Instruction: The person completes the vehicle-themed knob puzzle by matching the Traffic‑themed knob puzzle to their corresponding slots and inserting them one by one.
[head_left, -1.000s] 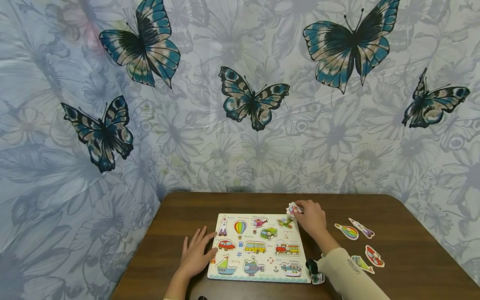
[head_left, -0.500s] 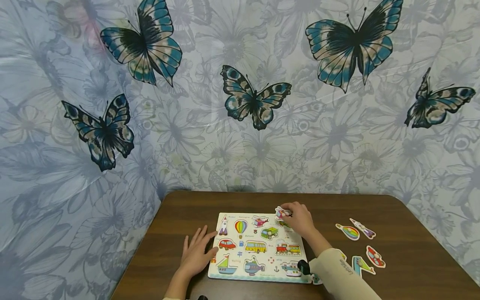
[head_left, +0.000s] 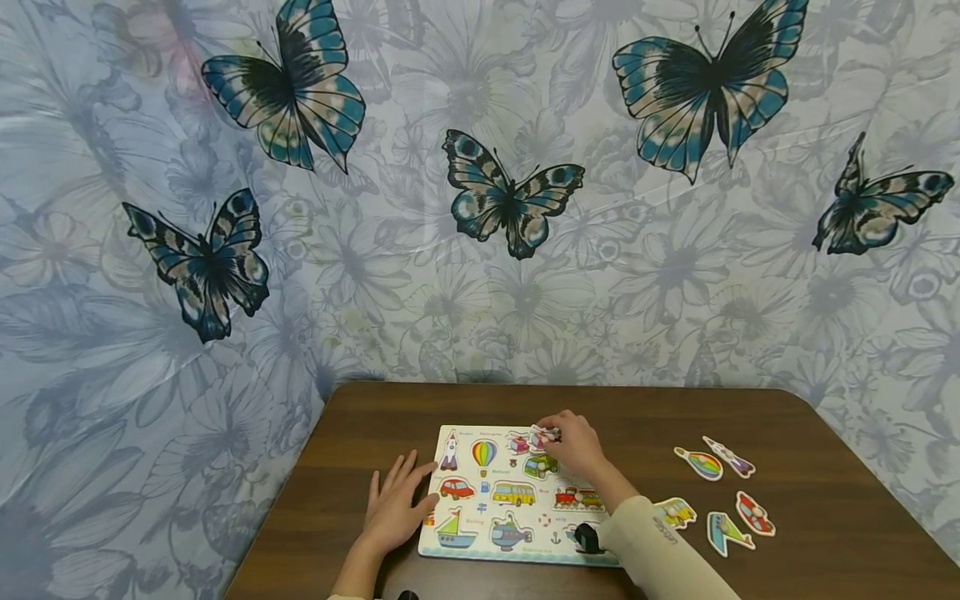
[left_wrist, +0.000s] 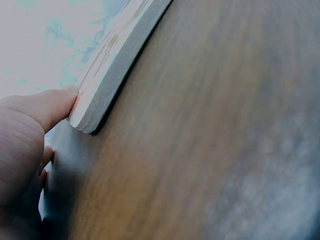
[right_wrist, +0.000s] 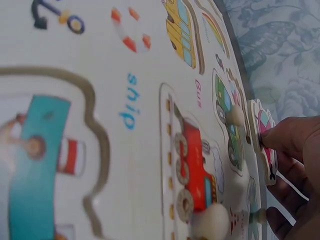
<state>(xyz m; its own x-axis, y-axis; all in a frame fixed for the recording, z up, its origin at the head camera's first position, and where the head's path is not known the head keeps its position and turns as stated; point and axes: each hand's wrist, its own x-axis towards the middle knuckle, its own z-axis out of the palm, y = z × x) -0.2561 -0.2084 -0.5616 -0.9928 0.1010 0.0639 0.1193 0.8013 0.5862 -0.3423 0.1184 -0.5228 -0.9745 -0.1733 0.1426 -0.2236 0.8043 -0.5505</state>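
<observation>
A white peg puzzle board [head_left: 450,552] with vehicle pictures lies on the table. My right hand [head_left: 577,446] pinches a pink helicopter piece [head_left: 542,435] over the matching picture at the top. In the right wrist view, the helicopter piece [right_wrist: 266,137] stands on edge, tilted to the board, between thumb and fingers. Knobbed train [right_wrist: 197,165] and green jeep [right_wrist: 227,120] pieces sit in their recesses. My left hand [head_left: 393,504] lies at the board's left edge, fingers spread. In the left wrist view its thumb [left_wrist: 52,105] touches the board's corner [left_wrist: 95,107].
Loose pieces lie right of the board: a balloon [head_left: 699,463], a rocket [head_left: 729,457], a red car [head_left: 755,513], a sailboat [head_left: 727,533] and a yellow bus [head_left: 677,512] partly behind the right sleeve [head_left: 660,550]. A butterfly-printed cloth [head_left: 390,292] hangs behind the table [head_left: 300,517].
My right hand has carried the helicopter piece leftward from beyond the board's top right corner to the helicopter picture. The bus piece has come into view beside the sleeve. The left hand stays put.
</observation>
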